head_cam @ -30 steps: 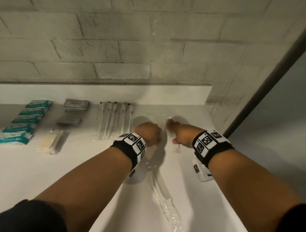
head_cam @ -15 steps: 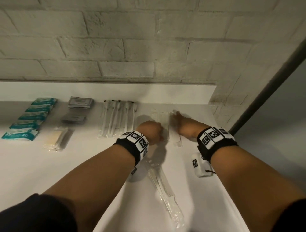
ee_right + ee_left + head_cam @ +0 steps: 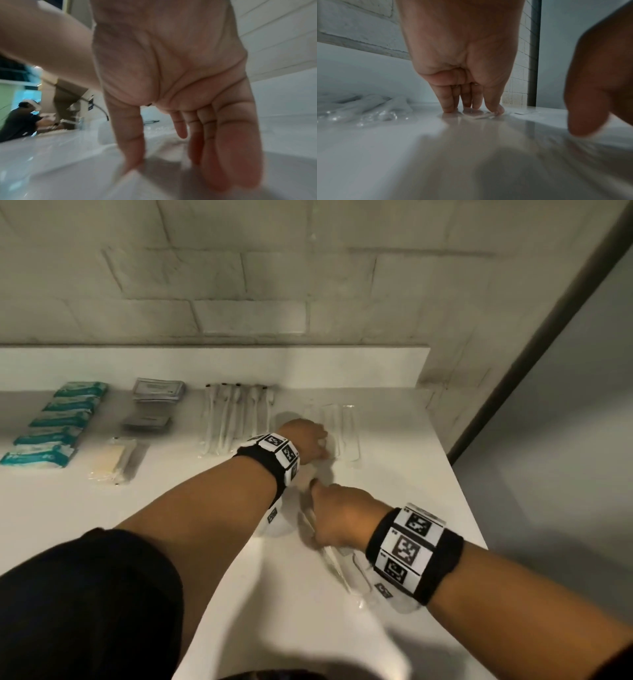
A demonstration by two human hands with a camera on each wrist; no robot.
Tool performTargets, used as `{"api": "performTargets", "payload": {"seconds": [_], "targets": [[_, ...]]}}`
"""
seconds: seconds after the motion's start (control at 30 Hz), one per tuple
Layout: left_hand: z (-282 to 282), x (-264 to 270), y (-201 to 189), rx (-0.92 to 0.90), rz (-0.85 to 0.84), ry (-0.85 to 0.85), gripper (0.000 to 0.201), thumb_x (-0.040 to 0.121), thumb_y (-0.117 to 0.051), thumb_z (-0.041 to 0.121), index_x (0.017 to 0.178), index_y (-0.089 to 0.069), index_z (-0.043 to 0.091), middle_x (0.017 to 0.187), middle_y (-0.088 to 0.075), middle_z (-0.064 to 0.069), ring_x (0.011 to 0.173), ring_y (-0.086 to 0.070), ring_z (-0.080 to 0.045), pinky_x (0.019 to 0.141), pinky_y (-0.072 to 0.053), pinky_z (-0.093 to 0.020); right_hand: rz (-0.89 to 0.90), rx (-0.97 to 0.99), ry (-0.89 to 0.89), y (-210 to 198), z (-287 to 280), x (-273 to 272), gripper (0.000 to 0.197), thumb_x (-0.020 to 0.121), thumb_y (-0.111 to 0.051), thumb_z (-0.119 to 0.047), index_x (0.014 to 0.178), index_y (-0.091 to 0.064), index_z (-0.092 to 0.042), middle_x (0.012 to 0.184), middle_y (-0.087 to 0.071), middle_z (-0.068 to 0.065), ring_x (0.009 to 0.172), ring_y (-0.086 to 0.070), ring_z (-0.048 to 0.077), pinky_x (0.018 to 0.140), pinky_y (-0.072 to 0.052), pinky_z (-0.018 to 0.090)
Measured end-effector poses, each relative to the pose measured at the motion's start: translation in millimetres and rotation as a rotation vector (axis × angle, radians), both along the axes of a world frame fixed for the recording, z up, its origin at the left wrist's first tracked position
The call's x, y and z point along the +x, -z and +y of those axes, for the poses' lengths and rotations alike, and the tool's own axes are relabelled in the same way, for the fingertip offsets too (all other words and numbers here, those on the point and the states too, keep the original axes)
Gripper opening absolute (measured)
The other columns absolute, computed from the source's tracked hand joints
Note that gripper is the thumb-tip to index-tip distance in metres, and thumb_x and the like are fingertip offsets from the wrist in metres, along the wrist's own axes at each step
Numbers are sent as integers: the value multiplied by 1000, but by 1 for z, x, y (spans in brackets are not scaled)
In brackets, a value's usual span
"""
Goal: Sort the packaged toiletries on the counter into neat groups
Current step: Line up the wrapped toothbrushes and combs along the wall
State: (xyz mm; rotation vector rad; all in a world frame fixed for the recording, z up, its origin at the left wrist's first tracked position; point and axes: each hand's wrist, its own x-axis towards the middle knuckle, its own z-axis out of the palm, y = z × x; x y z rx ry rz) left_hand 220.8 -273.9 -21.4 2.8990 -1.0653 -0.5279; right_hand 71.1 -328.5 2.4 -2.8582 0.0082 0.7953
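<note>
R fingers (image 3: 228,155) (blurred) over clear pkt (image 3: 337,568)

Teal packets (image 3: 58,426), white counter (image 3: 85,508)

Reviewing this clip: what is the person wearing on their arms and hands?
Both hands are bare, without gloves. Each wrist carries a black band faced with white square tiles printed with black fiducial-style patterns: the left wristband and the right wristband. A small white device with a similar marker hangs under each band. The forearms are uncovered; a black sleeve covers the left upper arm.
</note>
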Motion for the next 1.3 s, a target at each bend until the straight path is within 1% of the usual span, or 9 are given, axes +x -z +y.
{"api": "performTargets", "payload": {"seconds": [0.23, 0.37, 0.57, 0.67, 0.73, 0.87, 0.97, 1.13, 1.3], "targets": [[4, -2, 1, -103, -42, 5, 44, 100, -37, 32, 138, -45, 11, 148, -42, -5, 132, -43, -25, 108, -35, -35, -121, -130, 60, 2, -32, -3, 48, 87, -45, -8, 134, -34, -9, 115, -54, 15, 100, -60, 33, 67, -38, 34], [1, -2, 2, -134, -48, 0, 41, 101, -36, 32, 132, -50, 10, 142, -48, -9, 129, -46, -26, 106, -35, -37, -111, -139, 145, -1, -53, 6, 51, 87, -42, -4, 136, -29, -9, 112, -55, 14, 89, -58, 31, 65, -41, 35], [-9, -6, 13, -275, -18, -38, 45, 97, -43, 35, 139, -48, 19, 149, -43, -2, 137, -38, -20, 114, -27, -33, -61, 61, 389, -1, -105, 34, 59, 86, -43, -4, 142, -24, -7, 88, -55, 8, 70, -54, 20, 50, -39, 26], [-18, -10, 19, -348, -27, -60, 48, 95, -47, 36, 141, -45, 22, 149, -42, 1, 138, -37, -16, 115, -26, -30, -201, 227, 590, -3, -134, 54, 60, 85, -50, -1, 141, -33, -15, 94, -56, 10, 65, -59, 24, 47, -47, 27], [-27, -16, 19, -401, -60, -49, 47, 94, -50, 33, 139, -47, 22, 147, -45, 0, 136, -39, -18, 113, -29, -31, -306, 292, 690, -4, -151, 63, 63, 86, -57, -3, 142, -33, -19, 106, -59, 13, 76, -64, 31, 59, -55, 34], [-49, -35, 17, -363, -187, 127, 41, 87, -53, 35, 125, -61, 20, 131, -60, -4, 123, -52, -24, 104, -40, -35, -371, 58, 542, 2, -175, 60, 65, 88, -56, -9, 147, -32, -19, 131, -56, 11, 114, -57, 31, 88, -49, 34], [-66, -47, 22, -167, -208, 231, 42, 80, -51, 50, 110, -67, 24, 115, -67, 2, 120, -53, -24, 103, -37, -38, -208, -112, 289, 5, -177, 52, 60, 87, -63, -19, 143, -43, -20, 144, -48, 6, 127, -49, 26, 103, -41, 32], [-86, -38, 25, -60, -195, 237, 49, 82, -51, 53, 119, -59, 22, 119, -63, 1, 116, -52, -26, 98, -37, -40, -27, -235, 75, 5, -182, 51, 75, 89, -63, -26, 152, -22, -23, 159, -23, -2, 136, -39, 25, 108, -37, 35], [-96, -24, 23, -47, -221, 281, 47, 84, -50, 55, 120, -60, 25, 120, -59, -1, 112, -54, -27, 88, -41, -36, -51, -228, 155, 17, -190, 73, 68, 84, -66, -24, 145, -36, -14, 136, -55, 6, 116, -58, 28, 95, -49, 39]]}}
